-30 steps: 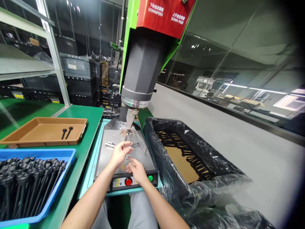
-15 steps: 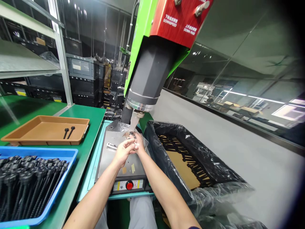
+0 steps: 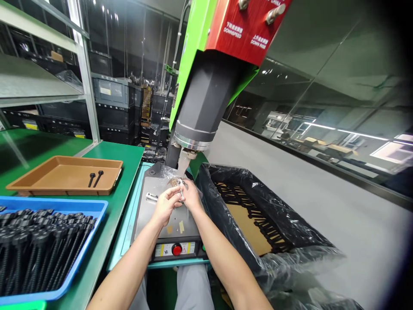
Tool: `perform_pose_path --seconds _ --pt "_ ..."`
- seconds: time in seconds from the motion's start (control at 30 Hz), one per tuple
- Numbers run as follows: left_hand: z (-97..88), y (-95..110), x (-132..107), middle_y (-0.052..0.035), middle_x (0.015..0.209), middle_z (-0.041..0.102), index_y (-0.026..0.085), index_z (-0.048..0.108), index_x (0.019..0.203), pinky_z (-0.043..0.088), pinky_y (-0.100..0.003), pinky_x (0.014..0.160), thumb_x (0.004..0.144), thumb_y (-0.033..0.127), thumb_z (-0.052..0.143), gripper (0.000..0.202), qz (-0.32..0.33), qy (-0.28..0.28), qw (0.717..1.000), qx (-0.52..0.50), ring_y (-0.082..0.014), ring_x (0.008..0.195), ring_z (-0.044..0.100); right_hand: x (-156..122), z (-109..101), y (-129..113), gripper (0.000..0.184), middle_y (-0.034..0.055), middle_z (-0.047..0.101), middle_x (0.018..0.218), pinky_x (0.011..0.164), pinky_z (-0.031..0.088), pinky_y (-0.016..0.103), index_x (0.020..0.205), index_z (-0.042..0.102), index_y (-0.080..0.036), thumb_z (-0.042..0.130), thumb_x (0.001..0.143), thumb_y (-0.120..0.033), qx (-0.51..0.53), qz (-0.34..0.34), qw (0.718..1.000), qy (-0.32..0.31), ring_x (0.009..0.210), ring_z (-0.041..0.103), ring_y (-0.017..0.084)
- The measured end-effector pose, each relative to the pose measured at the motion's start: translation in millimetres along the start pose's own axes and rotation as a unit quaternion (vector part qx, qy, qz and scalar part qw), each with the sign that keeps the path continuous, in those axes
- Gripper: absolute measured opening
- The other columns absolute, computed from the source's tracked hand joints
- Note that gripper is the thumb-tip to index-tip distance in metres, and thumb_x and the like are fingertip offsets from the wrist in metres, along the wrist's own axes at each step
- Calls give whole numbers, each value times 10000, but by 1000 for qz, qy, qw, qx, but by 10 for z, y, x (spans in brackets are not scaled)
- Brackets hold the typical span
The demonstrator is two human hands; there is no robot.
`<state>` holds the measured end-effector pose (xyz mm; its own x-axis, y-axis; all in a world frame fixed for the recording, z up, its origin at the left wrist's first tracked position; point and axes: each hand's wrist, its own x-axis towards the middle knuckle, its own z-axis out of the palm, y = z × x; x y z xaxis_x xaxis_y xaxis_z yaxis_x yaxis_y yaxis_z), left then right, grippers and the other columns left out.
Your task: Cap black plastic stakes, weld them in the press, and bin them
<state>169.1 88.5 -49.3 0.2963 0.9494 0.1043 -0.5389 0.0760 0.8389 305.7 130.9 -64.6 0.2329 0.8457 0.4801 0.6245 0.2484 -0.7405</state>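
Note:
Below the pale horn of the press, my two hands meet over the grey metal base plate. My left hand is pinched, fingertips together, beside a small thin white piece whose kind I cannot make out. Close on its right, my right hand has its fingers curled around the same spot, and what they grip is hidden. Clear plastic film lies around the fingers at the back of the plate. A slotted metal bracket sits left of my left hand.
On the green table, a brown tray holds two black bolt-like parts; a blue tray holds many more. To the right stands a box lined with black plastic, with dark parts on cardboard. A red button faces me.
My right hand has shifted slightly right and its fingers have opened out a little from the left fingertips. The thin white piece shows more clearly between the hands. The view has moved slightly.

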Motion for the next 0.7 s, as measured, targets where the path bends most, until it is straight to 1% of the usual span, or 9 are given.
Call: perform_pose_path --seconds 0.07,0.13,0.27,0.33,0.43,0.5,0.6,0.63,0.7 --pt "-12 -31 -22 -138 1208 640 153 666 1086 512 -220 612 696 331 758 438 -6 6 1000 3 -152 789 678 -169 -57 25 310 80 656 1151 972 430 397 1125 633 -217 503 857 -305 57 12 998 7 1101 583 239" --pt "-25 -72 -43 -136 1195 647 149 668 1068 512 -224 616 679 329 768 440 -11 17 1000 7 -155 793 677 -371 -116 53 329 100 657 1161 969 442 397 1127 623 -194 536 847 -344 131 34 991 2 1090 600 241" --pt "-65 -146 -72 -130 1201 646 151 668 1046 511 -235 627 655 343 775 449 -17 37 999 22 -158 796 672 -796 -256 47 320 115 706 1014 898 488 390 1032 635 -160 616 813 -392 249 89 963 -46 955 659 241" --pt "-100 -173 -95 -130 1195 647 150 669 1037 514 -245 638 647 360 773 455 -20 46 998 36 -170 815 673 -966 -338 11 331 104 717 939 800 519 361 1011 634 -157 638 809 -420 284 118 949 -71 863 678 228" --pt "-175 -226 -193 -139 1180 646 151 672 1019 528 -288 695 636 379 766 455 -37 66 995 68 -203 868 673 -1119 -451 -43 400 110 714 936 628 522 298 1048 618 -153 679 783 -445 322 150 932 -80 793 684 221" --pt "-234 -278 -321 -155 1266 596 154 685 967 532 -343 777 637 375 756 403 -55 85 989 111 -222 913 668 -1168 -507 -58 462 110 708 974 618 527 291 1104 607 -157 717 750 -434 333 151 929 -63 826 680 224" --pt "-302 -371 -578 -171 1427 452 151 702 867 492 -402 901 667 351 732 284 -39 105 969 222 -258 1024 639 -1224 -558 -65 476 92 701 994 733 546 326 1144 614 -170 738 736 -381 315 122 940 -52 883 667 220" --pt "-308 -400 -664 -173 1435 441 151 702 855 483 -406 917 688 348 717 259 -23 104 961 256 -268 1057 626 -1248 -568 -73 451 84 697 991 761 544 333 1137 622 -175 737 741 -358 301 105 946 -52 880 665 215" --pt "-282 -444 -811 -168 1394 491 160 696 887 488 -402 913 735 348 679 243 7 85 951 296 -265 1074 618 -1302 -578 -108 380 69 685 973 778 540 333 1100 634 -189 729 753 -310 272 69 959 -49 844 659 198"
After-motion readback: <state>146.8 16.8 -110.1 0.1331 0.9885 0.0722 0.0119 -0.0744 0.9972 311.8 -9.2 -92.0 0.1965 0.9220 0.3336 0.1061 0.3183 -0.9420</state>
